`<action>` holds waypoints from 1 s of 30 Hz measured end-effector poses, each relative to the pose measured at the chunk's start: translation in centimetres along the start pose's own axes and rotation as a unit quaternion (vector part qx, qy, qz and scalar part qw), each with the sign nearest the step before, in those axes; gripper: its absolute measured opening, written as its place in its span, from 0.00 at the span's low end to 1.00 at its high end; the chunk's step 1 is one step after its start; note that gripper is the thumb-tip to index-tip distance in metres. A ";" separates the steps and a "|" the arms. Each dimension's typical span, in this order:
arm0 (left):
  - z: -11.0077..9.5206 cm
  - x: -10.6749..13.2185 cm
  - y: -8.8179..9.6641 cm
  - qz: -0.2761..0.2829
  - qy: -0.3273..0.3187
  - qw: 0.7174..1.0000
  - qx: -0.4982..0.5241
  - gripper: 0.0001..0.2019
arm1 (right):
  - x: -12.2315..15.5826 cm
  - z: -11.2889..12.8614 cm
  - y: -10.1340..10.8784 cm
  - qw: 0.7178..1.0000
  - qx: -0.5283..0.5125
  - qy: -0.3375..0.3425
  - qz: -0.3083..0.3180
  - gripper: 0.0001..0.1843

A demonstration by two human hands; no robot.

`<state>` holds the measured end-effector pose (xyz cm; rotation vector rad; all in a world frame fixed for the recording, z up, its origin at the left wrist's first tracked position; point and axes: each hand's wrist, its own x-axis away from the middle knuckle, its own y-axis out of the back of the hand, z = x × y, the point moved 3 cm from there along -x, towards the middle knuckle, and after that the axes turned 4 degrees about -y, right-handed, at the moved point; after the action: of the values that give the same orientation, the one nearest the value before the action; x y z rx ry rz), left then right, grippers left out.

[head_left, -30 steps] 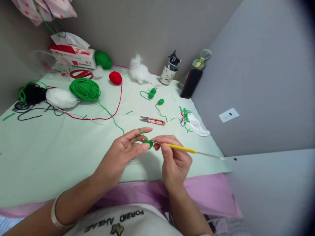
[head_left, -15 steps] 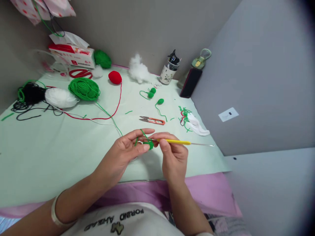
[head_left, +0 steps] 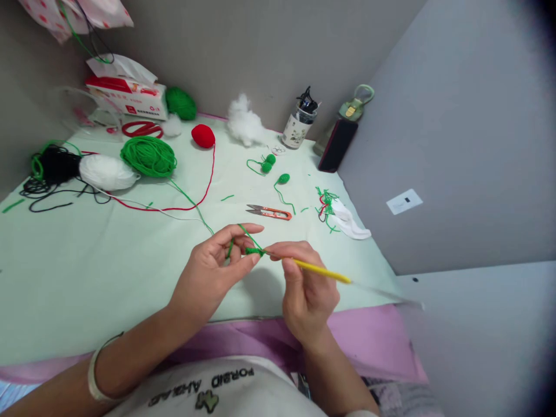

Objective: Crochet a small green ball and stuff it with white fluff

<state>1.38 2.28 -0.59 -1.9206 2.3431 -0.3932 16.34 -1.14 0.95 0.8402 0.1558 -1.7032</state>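
Note:
Between thumb and fingers, my left hand [head_left: 212, 263] pinches a small green crochet piece [head_left: 253, 251], mostly covered by the fingertips. Green yarn runs over its raised index finger and down to the work. My right hand [head_left: 309, 284] grips a crochet hook [head_left: 321, 270] with a yellow handle and metal ends. The hook's tip meets the green piece at its right edge; whether it sits inside a stitch I cannot tell. Its far end slants down to the right, blurred. Just beyond the hands lie orange-handled thread snips [head_left: 269, 212].
Green [head_left: 148, 156], white [head_left: 108, 172] and red yarn balls [head_left: 203, 136] sit at the left and back, strands trailing. White stuffing [head_left: 245, 121], small green crocheted balls [head_left: 284, 178], a jar [head_left: 299, 124], a phone [head_left: 337, 145] and a bottle [head_left: 354, 107] stand or lie farther back.
The hook has tilted, its far end swinging down and right as my right hand turned and shifted slightly right. My left hand has moved a little left, and the green piece now lies flatter.

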 end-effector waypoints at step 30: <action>0.4 -0.8 -0.3 0.048 0.106 0.970 0.212 0.14 | -0.6 -1.7 0.2 0.966 -0.206 -0.144 -0.060 0.10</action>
<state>1.96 2.91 -1.01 -1.6249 2.2202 -1.0397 17.30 0.13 0.09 0.2770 0.3540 -1.8007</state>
